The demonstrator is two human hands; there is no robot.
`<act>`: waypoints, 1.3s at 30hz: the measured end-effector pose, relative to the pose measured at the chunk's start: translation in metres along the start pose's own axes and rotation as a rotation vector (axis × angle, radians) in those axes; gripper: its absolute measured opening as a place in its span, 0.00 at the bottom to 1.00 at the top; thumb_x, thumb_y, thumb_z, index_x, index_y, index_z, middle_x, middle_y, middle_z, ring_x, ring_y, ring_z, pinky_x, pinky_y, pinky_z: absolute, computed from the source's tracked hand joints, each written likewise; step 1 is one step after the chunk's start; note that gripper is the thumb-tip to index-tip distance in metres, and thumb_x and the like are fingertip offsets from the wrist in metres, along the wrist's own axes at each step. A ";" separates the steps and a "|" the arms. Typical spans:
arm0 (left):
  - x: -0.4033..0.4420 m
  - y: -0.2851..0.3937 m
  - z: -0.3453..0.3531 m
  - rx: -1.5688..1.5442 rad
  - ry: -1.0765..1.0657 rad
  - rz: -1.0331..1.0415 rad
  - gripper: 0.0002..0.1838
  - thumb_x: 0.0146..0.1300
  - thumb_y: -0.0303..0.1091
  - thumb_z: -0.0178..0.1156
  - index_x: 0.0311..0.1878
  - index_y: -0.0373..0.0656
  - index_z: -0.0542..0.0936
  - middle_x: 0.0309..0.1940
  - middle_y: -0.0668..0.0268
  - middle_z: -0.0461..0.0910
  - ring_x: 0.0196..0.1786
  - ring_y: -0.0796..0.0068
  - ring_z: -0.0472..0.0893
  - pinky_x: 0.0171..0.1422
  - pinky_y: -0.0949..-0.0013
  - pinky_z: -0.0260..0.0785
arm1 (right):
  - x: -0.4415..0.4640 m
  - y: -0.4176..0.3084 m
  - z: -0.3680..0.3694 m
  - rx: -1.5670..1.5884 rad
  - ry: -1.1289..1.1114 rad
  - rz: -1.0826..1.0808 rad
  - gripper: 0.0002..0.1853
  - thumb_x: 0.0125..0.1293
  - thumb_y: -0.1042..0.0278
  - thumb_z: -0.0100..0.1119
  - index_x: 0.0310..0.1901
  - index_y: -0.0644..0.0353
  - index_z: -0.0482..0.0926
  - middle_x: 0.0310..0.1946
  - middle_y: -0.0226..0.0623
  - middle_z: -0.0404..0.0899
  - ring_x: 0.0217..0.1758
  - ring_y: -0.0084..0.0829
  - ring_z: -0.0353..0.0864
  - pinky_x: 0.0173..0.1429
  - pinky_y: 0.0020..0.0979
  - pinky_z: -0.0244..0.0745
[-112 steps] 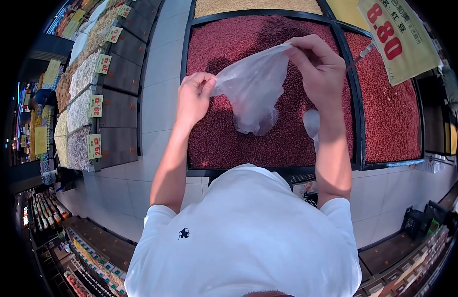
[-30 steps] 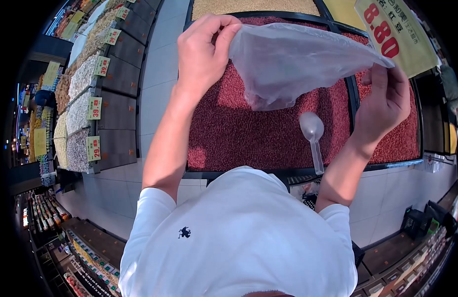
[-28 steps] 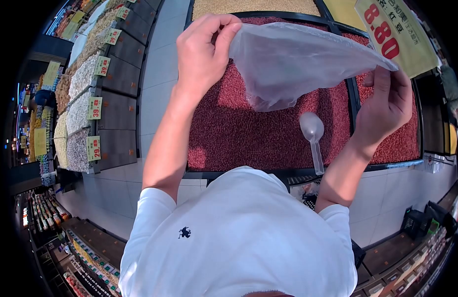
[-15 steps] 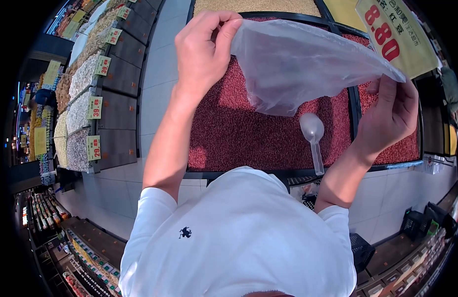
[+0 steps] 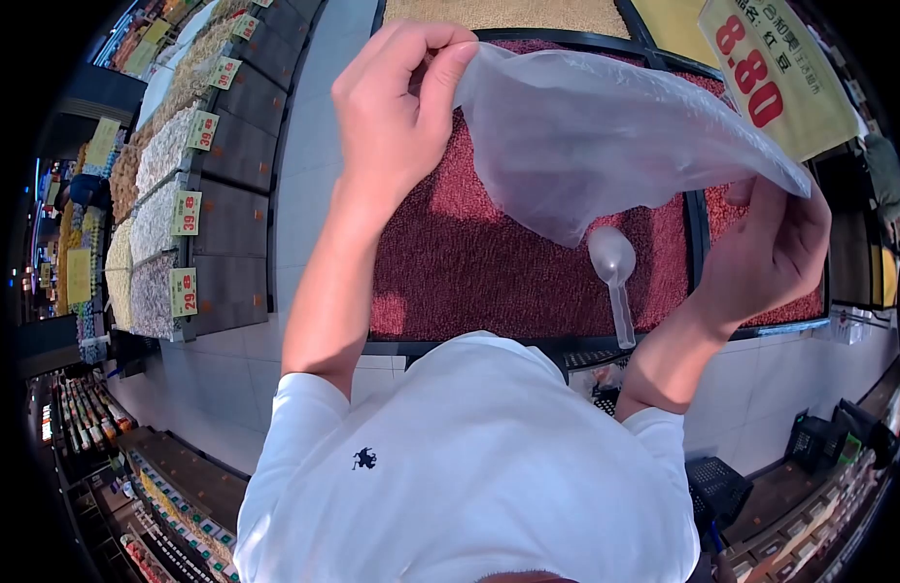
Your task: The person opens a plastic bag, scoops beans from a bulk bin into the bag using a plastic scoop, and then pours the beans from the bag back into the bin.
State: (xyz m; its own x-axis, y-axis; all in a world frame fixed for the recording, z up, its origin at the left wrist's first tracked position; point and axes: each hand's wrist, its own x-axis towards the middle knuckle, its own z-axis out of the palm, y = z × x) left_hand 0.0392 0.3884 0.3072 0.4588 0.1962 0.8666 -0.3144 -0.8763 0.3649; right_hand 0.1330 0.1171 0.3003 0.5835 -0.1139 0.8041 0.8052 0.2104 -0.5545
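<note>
A translucent plastic bag (image 5: 605, 136) is stretched wide over a bin of dark red beans (image 5: 450, 282). My left hand (image 5: 397, 107) pinches its upper left corner between thumb and fingers. On the other side, my right hand (image 5: 771, 243) grips the bag's right corner, its fingertips partly hidden behind the plastic. Below the bag, a clear plastic scoop (image 5: 613, 257) lies on the beans, its handle pointing toward me over the bin's front edge. Neither hand touches the scoop.
A second bin of red beans (image 5: 785, 301) adjoins on the right, under a yellow price sign (image 5: 780, 78). Pale grain (image 5: 508, 12) fills a bin at the back. Price-tagged bins (image 5: 231, 214) line the left side. A black basket (image 5: 719, 486) stands at the lower right.
Since the earliest frame, my hands have moved apart and the bunched bag has spread wide. Lately my right hand has shifted slightly right and down, with the bag's corner. The scoop lies where it was.
</note>
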 end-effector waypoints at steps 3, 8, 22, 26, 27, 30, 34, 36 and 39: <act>-0.003 0.001 -0.004 0.009 -0.002 0.006 0.04 0.71 0.28 0.70 0.42 0.37 0.86 0.31 0.68 0.83 0.31 0.81 0.78 0.38 0.75 0.72 | 0.000 0.000 -0.002 0.000 -0.025 -0.014 0.10 0.73 0.84 0.66 0.53 0.71 0.82 0.37 0.40 0.87 0.32 0.21 0.81 0.38 0.22 0.78; -0.002 -0.001 -0.003 -0.006 0.025 0.013 0.05 0.68 0.28 0.72 0.39 0.38 0.86 0.29 0.64 0.84 0.28 0.73 0.81 0.34 0.71 0.73 | 0.001 0.007 -0.005 -0.019 -0.031 0.026 0.10 0.72 0.84 0.65 0.53 0.72 0.82 0.37 0.41 0.87 0.32 0.22 0.82 0.39 0.22 0.79; -0.007 0.003 -0.016 -0.017 0.047 -0.046 0.05 0.73 0.28 0.69 0.43 0.36 0.86 0.33 0.71 0.83 0.32 0.84 0.77 0.37 0.79 0.69 | 0.001 0.001 -0.005 0.008 -0.055 -0.008 0.09 0.74 0.85 0.63 0.53 0.72 0.81 0.39 0.44 0.86 0.33 0.25 0.81 0.41 0.25 0.79; -0.005 0.005 -0.020 0.007 0.048 -0.022 0.05 0.75 0.27 0.67 0.45 0.35 0.85 0.36 0.73 0.83 0.35 0.88 0.76 0.38 0.82 0.68 | 0.001 -0.006 -0.004 -0.011 -0.056 -0.017 0.06 0.77 0.83 0.59 0.52 0.72 0.81 0.37 0.44 0.85 0.32 0.27 0.80 0.41 0.26 0.79; -0.005 0.008 -0.022 -0.002 0.068 -0.026 0.04 0.73 0.27 0.69 0.43 0.36 0.86 0.34 0.71 0.83 0.32 0.86 0.76 0.36 0.80 0.68 | 0.001 -0.006 -0.004 -0.006 -0.062 -0.016 0.06 0.77 0.83 0.59 0.51 0.72 0.81 0.37 0.44 0.85 0.32 0.27 0.80 0.41 0.26 0.79; -0.001 0.014 -0.024 -0.043 0.113 -0.019 0.05 0.69 0.27 0.72 0.40 0.37 0.86 0.31 0.67 0.83 0.27 0.80 0.77 0.32 0.76 0.68 | 0.003 -0.017 -0.004 0.021 -0.065 -0.034 0.06 0.77 0.83 0.59 0.52 0.72 0.80 0.36 0.44 0.84 0.31 0.27 0.79 0.40 0.26 0.78; -0.002 0.022 -0.033 -0.095 0.088 -0.021 0.03 0.68 0.25 0.72 0.40 0.37 0.86 0.34 0.67 0.84 0.29 0.81 0.78 0.33 0.77 0.68 | 0.000 -0.015 -0.005 0.058 -0.051 0.052 0.07 0.76 0.83 0.60 0.53 0.71 0.80 0.38 0.45 0.85 0.30 0.25 0.79 0.36 0.24 0.76; -0.003 0.033 -0.040 -0.123 0.052 -0.023 0.03 0.68 0.24 0.72 0.41 0.37 0.86 0.34 0.66 0.85 0.30 0.80 0.78 0.34 0.77 0.68 | 0.001 -0.012 -0.008 0.115 -0.027 0.136 0.07 0.76 0.79 0.62 0.52 0.70 0.79 0.38 0.45 0.86 0.28 0.26 0.80 0.33 0.24 0.75; -0.009 0.048 -0.054 -0.222 -0.046 -0.006 0.05 0.66 0.25 0.72 0.41 0.35 0.86 0.35 0.63 0.84 0.31 0.79 0.77 0.35 0.75 0.69 | 0.004 -0.008 -0.015 0.243 -0.057 0.153 0.09 0.77 0.73 0.64 0.53 0.69 0.79 0.38 0.44 0.86 0.27 0.28 0.82 0.33 0.26 0.78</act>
State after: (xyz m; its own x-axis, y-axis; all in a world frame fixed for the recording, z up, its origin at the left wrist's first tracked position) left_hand -0.0248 0.3678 0.3353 0.4972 0.1763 0.8495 -0.4841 -0.7562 0.4403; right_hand 0.1307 0.1006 0.3044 0.6835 -0.0097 0.7298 0.6553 0.4485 -0.6078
